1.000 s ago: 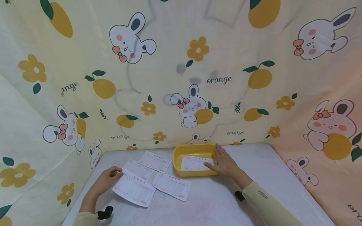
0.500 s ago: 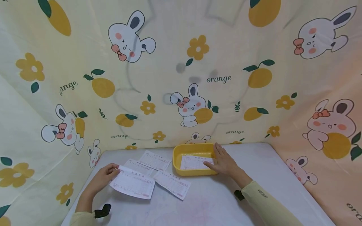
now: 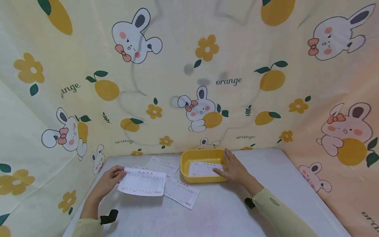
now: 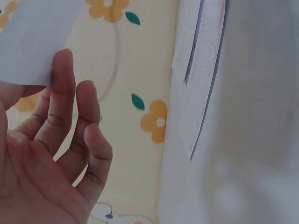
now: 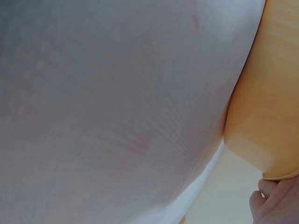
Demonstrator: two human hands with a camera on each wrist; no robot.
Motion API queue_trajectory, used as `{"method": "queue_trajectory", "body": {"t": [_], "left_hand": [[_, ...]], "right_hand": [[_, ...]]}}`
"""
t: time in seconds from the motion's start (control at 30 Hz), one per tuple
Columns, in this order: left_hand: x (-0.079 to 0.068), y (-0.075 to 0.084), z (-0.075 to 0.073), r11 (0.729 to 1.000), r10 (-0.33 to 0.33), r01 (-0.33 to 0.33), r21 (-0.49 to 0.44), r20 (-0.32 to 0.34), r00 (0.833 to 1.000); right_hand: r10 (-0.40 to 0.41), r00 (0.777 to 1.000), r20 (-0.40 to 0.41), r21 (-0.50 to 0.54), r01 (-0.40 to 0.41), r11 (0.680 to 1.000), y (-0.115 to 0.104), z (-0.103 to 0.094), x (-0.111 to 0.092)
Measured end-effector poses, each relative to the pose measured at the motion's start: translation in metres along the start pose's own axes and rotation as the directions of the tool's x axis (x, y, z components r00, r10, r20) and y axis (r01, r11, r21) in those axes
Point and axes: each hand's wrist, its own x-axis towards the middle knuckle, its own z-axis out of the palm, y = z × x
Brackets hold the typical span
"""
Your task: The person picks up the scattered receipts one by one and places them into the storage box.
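In the head view my left hand [image 3: 110,181] pinches a white printed form slip [image 3: 142,182] by its left edge, raised and tilted over the table. The left wrist view shows its pale back [image 4: 35,42] between thumb and fingertips, the other fingers loosely bent. My right hand [image 3: 237,168] rests with straight fingers along the right side of a yellow plastic basin [image 3: 201,179], its thumb over the rim. Inside the basin lies another printed slip [image 3: 199,169]. In the right wrist view the hand [image 5: 278,203] is at the rim.
Beside the basin, one slip [image 3: 163,166] lies toward the back and another [image 3: 183,194] nearer the front. A corner of a further slip shows behind the raised one. A fruit-and-rabbit print curtain [image 3: 171,82] bounds the white table [image 3: 222,210] at the back and sides.
My left hand has lifted its slip off the table and moved it up and slightly away, bringing it nearly level across the others. My right hand stays at the basin.
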Motion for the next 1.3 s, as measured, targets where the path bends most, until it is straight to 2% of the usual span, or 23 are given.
{"method": "queue_trajectory", "body": {"t": [0.2, 0.37, 0.83, 1.3], "left_hand": [[0.01, 0.006, 0.017, 0.999, -0.035, 0.034, -0.038, -0.032, 0.999], [0.018, 0.015, 0.03, 0.995, -0.032, 0.026, -0.096, -0.062, 0.998], [0.04, 0.034, 0.066, 0.984, -0.024, 0.009, -0.181, -0.081, 0.996], [0.052, 0.056, 0.101, 0.964, 0.021, -0.034, -0.265, -0.051, 0.998]], "right_hand": [[0.009, 1.0, 0.023, -0.008, -0.008, 1.0, 0.001, 0.002, 0.0], [0.009, 1.0, 0.018, -0.001, -0.009, 1.0, 0.001, 0.001, 0.0], [0.033, 0.999, 0.016, 0.0, -0.033, 0.999, 0.0, 0.001, 0.001], [0.039, 0.999, 0.024, -0.011, -0.038, 0.999, 0.0, 0.0, 0.0]]}}
